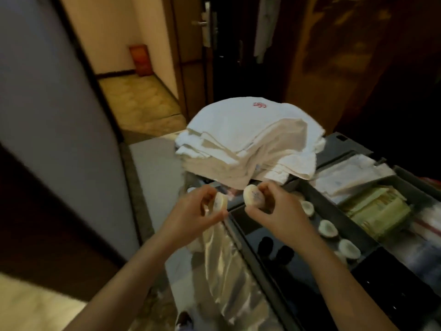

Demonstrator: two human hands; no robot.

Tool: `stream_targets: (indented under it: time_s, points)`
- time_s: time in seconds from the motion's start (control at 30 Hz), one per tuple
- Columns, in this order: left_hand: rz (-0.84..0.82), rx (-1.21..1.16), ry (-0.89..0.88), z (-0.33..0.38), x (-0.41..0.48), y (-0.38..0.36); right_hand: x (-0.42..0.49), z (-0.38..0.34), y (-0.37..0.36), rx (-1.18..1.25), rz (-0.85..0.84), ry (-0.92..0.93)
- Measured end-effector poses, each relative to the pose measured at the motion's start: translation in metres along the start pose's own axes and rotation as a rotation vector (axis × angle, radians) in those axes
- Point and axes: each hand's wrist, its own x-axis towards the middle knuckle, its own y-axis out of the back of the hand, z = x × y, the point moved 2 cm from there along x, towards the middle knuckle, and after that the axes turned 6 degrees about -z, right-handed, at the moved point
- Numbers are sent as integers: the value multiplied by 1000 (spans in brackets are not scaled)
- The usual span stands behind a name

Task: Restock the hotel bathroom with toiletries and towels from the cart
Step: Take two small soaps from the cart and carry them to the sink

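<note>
My left hand (198, 209) grips a small round wrapped soap (220, 200) above the cart's left edge. Close beside it, my right hand (279, 209) pinches a second round wrapped soap (254, 196). Both hands hover over the dark cart tray (334, 211). Several more round soaps (328, 228) lie in a row in the tray to the right of my right hand. A stack of folded white towels (248, 139), the top one with a red mark, sits on the far end of the cart.
A shiny plastic bag (229, 266) hangs at the cart's left side. Paper packets (350, 177) and a greenish bundle (379, 209) fill tray compartments at right. A grey door panel (55, 127) stands at left, beside a lit tiled doorway (140, 103). Dark wooden doors (334, 56) stand behind.
</note>
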Motion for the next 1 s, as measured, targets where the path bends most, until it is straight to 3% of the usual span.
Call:
stream_targets:
  time_s: [0.27,0.67,0.77,1.0]
  points:
    - [237,57,232,-41,-119,68,12,-89,-85,-33,-300,276]
    - [641,100,606,-125,-356,179,-16,-268,-298,39,-822,576]
    - [732,45,610,-146,-413,209,-30,-312,-354,84,-971,621]
    - [843,62,773,-191,-511,256,-59,-397,-473,123,-1084,742]
